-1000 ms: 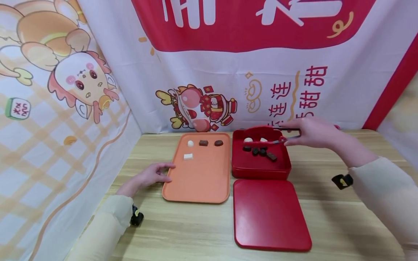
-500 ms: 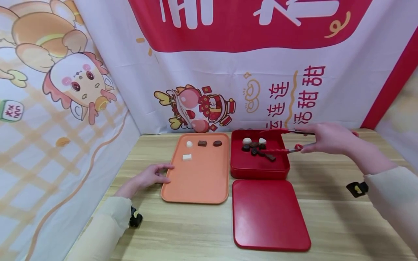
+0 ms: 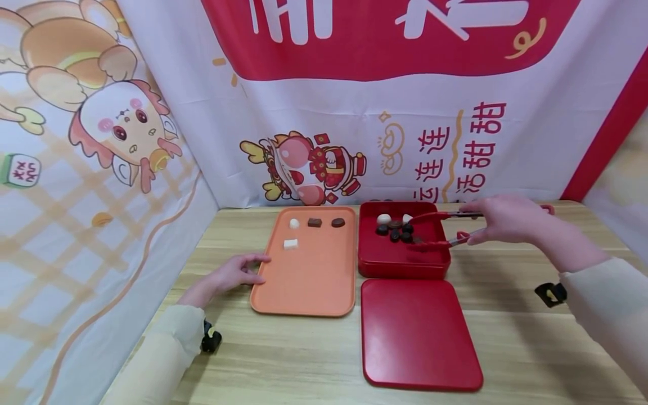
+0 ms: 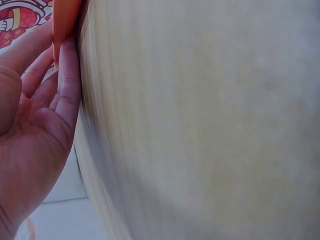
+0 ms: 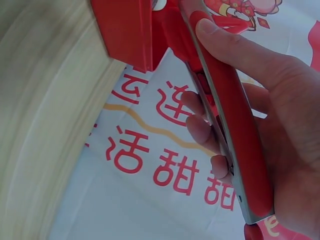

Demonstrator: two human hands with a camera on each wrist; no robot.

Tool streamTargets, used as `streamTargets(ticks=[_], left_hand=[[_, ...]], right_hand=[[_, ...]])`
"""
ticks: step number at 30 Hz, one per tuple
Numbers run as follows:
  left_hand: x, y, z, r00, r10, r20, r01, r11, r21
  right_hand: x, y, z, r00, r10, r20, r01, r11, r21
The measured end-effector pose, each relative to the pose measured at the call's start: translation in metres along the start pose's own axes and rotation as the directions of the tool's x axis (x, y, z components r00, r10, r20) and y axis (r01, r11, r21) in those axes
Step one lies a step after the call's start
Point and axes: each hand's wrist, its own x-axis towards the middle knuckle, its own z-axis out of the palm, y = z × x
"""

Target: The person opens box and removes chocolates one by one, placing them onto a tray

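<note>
Tongs (image 3: 441, 244), one pair, red and metal, head view: held in the right grip (image 3: 501, 218), fingers curled round the arms; tips parted, low in the red box (image 3: 402, 271) just left of that grip, no piece plainly caught. Box contents, at and beyond the tips: dark pieces (image 3: 395, 235), two white pieces (image 3: 383, 219). Red lid (image 3: 420, 332): on the surface (image 3: 283, 360), left of the right grip and nearer the wearer. Left grip (image 3: 238, 271): fingers relaxed, on the rim of the orange tray (image 3: 309, 275), lying to its right with four small pieces (image 3: 314, 222).

Left wrist view: extended fingers against the tray edge; palm bare.

Right wrist view: thumb along one arm, fingers about the other; box corner ahead of the grip; tips not clearly seen.

Step in hand, by judgement: lining the tongs up on a piece. Next move calls for a gentle squeeze of the right grip, tips either side of one piece, neighbours undisturbed.
</note>
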Motion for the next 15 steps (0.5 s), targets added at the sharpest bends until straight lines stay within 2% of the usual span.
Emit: streamTargets(ticks=[15], left_hand=[[0.001,0.000,0.001,1.000,0.009,-0.001,-0.009,1.000,0.007]], right_hand=[[0.000,-0.016,-0.010,0.999,-0.009,0.040,0.013,0.996,-0.085]])
